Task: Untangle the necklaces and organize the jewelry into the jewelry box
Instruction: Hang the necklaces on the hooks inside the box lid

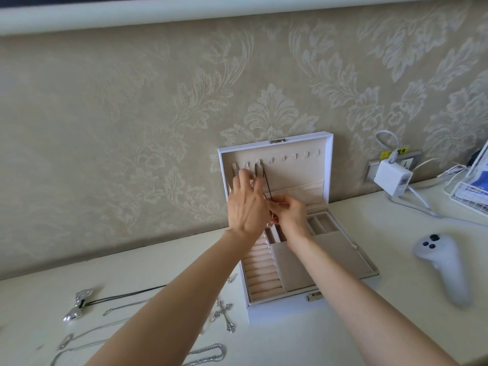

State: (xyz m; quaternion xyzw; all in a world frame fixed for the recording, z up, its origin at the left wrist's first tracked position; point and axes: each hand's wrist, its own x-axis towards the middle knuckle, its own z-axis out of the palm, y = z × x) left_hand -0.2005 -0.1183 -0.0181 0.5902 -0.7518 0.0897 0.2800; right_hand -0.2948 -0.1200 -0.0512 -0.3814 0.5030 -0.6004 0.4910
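A white jewelry box (348,260) stands open against the wall, its lid (303,167) upright with a row of hooks. A dark necklace (265,180) hangs from the third hook from the left. My left hand (247,204) is raised against the lid, fingers spread over the hanging chains. My right hand (289,211) pinches the lower end of the dark necklace beside it. On the table at the left lie a silver bow pendant on a black cord (79,303), a cross pendant (224,314) and several silver chains (208,352).
A white controller (443,265) lies on the table right of the box. A white charger (392,178) sits in a wall socket with cables (414,202) trailing down. A white wire basket (470,191) stands at the far right edge.
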